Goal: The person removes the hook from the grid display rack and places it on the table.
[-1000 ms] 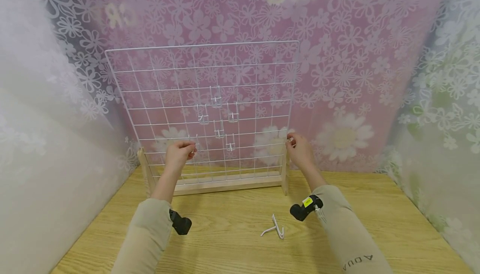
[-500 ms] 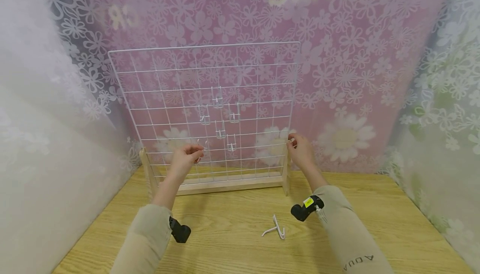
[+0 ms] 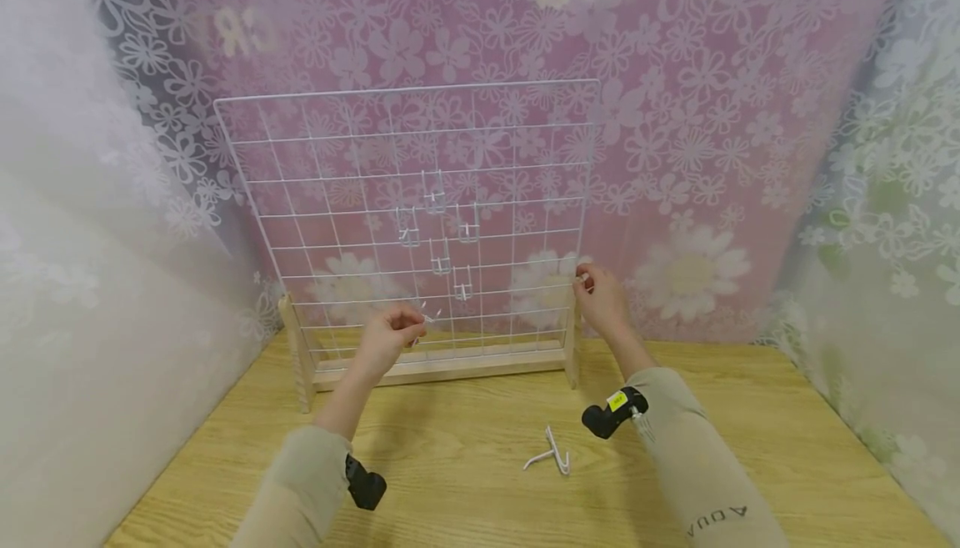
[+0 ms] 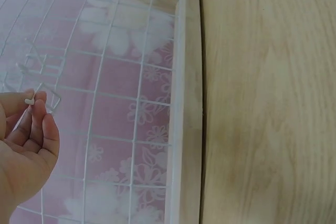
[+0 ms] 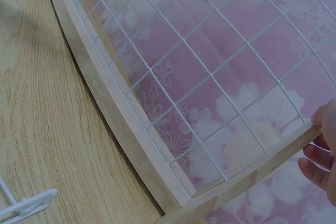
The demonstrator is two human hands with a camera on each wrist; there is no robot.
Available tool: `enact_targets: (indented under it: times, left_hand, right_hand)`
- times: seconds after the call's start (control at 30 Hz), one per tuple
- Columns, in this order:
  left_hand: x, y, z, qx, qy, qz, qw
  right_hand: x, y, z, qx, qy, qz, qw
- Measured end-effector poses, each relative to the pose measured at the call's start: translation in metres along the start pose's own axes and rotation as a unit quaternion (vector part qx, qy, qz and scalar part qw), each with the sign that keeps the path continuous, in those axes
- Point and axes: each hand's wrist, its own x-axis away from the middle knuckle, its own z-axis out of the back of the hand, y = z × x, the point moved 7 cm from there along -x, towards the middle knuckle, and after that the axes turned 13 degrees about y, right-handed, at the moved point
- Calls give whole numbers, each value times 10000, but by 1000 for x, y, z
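Note:
A white wire grid panel [image 3: 405, 91] stands upright in a pale wooden stand [image 3: 480, 364]. Several white hooks hang near its middle, among them a lower hook [image 3: 462, 290]. My left hand [image 3: 386, 341] pinches another white wire hook [image 4: 50, 98] between thumb and fingertips, close in front of the lower grid, with its two prongs pointing up in the head view. At the right edge, my right hand [image 3: 602, 302] holds the top of the stand's side post [image 5: 286, 153] between thumb and fingers. Part of this hand is cut off in the right wrist view.
One loose white hook [image 3: 553, 452] lies on the wooden table [image 3: 450, 481] in front of the stand. A pink flowered backdrop [image 3: 712, 114] hangs right behind the panel, with pale flowered walls at both sides.
My left hand has moved right and lower along the grid with its hook, which now sits below the hanging ones. The right hand has stayed at the post.

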Motion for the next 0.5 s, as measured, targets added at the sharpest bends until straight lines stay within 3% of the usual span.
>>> enact_targets:
  times: [0.33, 0.5]
  left_hand:
    - [16, -11, -20, -478, -192, -73, 9986]
    - [28, -22, -34, -890, -490, -92, 9948]
  right_hand:
    - [-1, 2, 0, 13, 29, -18, 10000]
    - [-1, 1, -1, 26, 0, -11, 10000]
